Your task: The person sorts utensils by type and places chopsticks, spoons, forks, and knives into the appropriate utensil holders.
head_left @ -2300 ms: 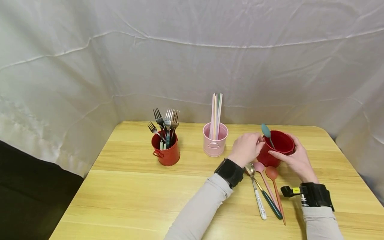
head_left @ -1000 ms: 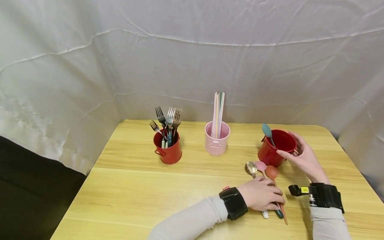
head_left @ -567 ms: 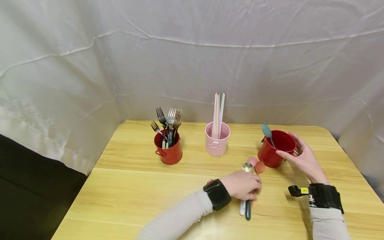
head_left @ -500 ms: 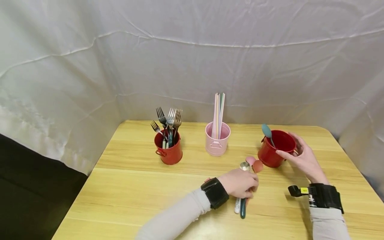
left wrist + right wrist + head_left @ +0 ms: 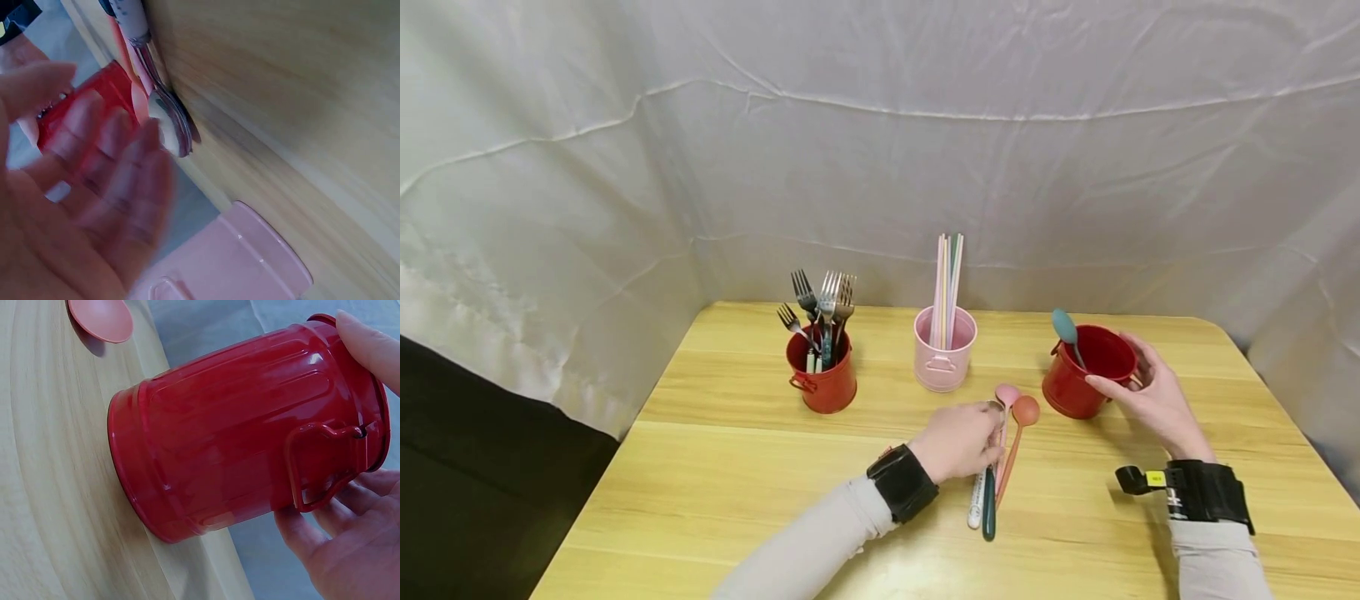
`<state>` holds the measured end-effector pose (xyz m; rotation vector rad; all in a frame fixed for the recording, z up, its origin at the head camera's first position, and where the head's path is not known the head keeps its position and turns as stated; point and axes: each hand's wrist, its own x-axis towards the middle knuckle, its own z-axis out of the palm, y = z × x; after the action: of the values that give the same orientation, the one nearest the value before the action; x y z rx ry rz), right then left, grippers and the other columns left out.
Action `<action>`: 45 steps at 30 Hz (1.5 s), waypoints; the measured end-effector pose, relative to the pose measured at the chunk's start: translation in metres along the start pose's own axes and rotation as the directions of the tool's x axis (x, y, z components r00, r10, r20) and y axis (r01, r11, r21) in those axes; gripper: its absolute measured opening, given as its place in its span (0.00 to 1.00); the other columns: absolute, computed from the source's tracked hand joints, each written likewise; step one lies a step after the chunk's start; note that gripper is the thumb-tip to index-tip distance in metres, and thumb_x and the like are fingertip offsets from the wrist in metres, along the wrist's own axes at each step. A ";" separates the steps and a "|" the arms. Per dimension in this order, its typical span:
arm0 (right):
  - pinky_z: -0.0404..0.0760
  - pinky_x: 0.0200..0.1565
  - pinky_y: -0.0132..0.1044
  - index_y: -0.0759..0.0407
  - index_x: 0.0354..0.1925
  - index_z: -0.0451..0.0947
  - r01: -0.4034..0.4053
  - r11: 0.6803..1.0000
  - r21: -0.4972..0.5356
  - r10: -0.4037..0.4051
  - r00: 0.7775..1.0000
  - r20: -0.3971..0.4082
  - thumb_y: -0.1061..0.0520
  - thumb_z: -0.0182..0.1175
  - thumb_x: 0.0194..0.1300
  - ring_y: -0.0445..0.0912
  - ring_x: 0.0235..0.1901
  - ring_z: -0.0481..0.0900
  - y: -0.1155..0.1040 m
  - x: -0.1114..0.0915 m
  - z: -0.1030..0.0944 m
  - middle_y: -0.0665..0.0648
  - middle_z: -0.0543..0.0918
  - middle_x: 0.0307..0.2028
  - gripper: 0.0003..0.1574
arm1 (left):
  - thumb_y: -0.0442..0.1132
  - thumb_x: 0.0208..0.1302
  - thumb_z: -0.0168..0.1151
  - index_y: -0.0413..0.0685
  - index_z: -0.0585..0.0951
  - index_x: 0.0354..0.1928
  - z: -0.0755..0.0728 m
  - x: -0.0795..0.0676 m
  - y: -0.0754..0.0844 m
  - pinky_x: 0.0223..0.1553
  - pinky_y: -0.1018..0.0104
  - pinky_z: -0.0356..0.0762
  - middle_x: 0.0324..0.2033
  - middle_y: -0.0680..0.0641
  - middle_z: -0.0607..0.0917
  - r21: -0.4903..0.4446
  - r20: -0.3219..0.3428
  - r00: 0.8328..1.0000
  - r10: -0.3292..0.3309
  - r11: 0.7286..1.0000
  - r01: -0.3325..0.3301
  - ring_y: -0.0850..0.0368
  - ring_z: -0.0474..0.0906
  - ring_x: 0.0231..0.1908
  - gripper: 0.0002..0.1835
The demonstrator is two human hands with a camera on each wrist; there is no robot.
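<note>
My left hand point(image 5: 958, 440) is over several spoons lying on the table. In the left wrist view its fingers point(image 5: 134, 181) are loosely bent and blurred, with no spoon between them. Among the spoons are a pink spoon point(image 5: 1007, 395), an orange spoon point(image 5: 1026, 410), a spoon with a dark green handle point(image 5: 989, 512) and one with a white patterned handle point(image 5: 976, 504); the hand partly hides the metal bowls. At right, my right hand point(image 5: 1161, 404) holds a red bucket point(image 5: 219, 431) by its rim, thumb and fingers on either side. A blue-green spoon point(image 5: 1064, 325) stands in that bucket.
A pink bucket point(image 5: 942, 375) with several chopsticks point(image 5: 946, 287) stands at the back middle. Left of it is another red bucket point(image 5: 827, 393) full of forks point(image 5: 829, 296). A grey cloth point(image 5: 880, 167) hangs behind the wooden table point(image 5: 737, 483).
My left hand has come from the red bucket down to the spoons, and the spoons have slid left with it. The right hand stays at the bucket.
</note>
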<state>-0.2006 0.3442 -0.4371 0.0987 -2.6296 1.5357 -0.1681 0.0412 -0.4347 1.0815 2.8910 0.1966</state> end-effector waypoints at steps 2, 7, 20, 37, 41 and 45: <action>0.70 0.48 0.09 0.52 0.79 0.49 -0.003 1.000 -0.008 0.003 1.000 -0.005 0.51 0.66 0.68 0.32 0.56 0.67 0.000 0.000 0.000 0.63 0.65 0.69 0.52 | 0.59 0.66 0.64 0.57 0.75 0.24 0.000 -0.003 0.003 0.20 0.74 0.68 0.25 0.59 0.76 -0.008 0.027 0.994 -0.102 0.995 0.103 0.66 0.72 0.24 0.19; 0.69 0.47 0.09 0.52 0.80 0.48 -0.017 1.000 -0.025 0.017 1.000 -0.009 0.50 0.66 0.68 0.33 0.56 0.66 -0.002 0.001 0.000 0.65 0.64 0.70 0.53 | 0.68 0.64 0.60 0.58 0.70 0.15 0.003 -0.004 0.014 0.17 0.70 0.68 0.16 0.58 0.74 0.035 0.146 0.951 -0.273 0.962 0.271 0.64 0.70 0.18 0.29; 0.69 0.47 0.09 0.53 0.80 0.47 -0.033 0.999 -0.037 0.033 0.999 -0.009 0.48 0.66 0.68 0.47 0.62 0.67 -0.004 0.002 0.003 0.68 0.62 0.72 0.54 | 0.58 0.65 0.63 0.56 0.74 0.16 0.006 0.007 0.022 0.22 0.66 0.71 0.21 0.55 0.78 0.044 0.233 0.892 -0.388 0.920 0.389 0.60 0.73 0.22 0.23; 0.69 0.47 0.08 0.53 0.80 0.46 -0.038 0.999 -0.032 0.038 0.999 0.002 0.47 0.66 0.68 0.62 0.67 0.63 -0.003 0.002 0.005 0.69 0.61 0.73 0.55 | 0.57 0.58 0.69 0.53 0.82 0.29 0.009 0.024 0.022 0.23 0.68 0.75 0.29 0.54 0.84 0.054 0.240 0.853 -0.464 0.883 0.466 0.60 0.77 0.25 0.16; 0.69 0.47 0.09 0.53 0.80 0.46 -0.038 0.999 -0.036 0.038 0.999 0.000 0.47 0.66 0.68 0.61 0.66 0.64 -0.003 0.002 0.005 0.69 0.61 0.73 0.54 | 0.52 0.60 0.68 0.51 0.79 0.24 0.006 0.019 0.015 0.20 0.69 0.72 0.23 0.53 0.81 -0.061 0.233 0.877 -0.420 0.894 0.444 0.60 0.75 0.21 0.15; 0.69 0.48 0.09 0.53 0.80 0.46 -0.038 0.999 -0.037 0.038 0.999 -0.001 0.47 0.65 0.68 0.61 0.67 0.63 -0.004 0.002 0.005 0.70 0.61 0.74 0.54 | 0.49 0.62 0.67 0.52 0.74 0.17 0.005 0.014 0.010 0.18 0.70 0.69 0.16 0.54 0.76 -0.194 0.207 0.895 -0.395 0.880 0.433 0.60 0.72 0.16 0.19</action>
<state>-0.2021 0.3377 -0.4364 0.0461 -2.6740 1.4971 -0.1715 0.0580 -0.4388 0.4007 2.7757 0.3975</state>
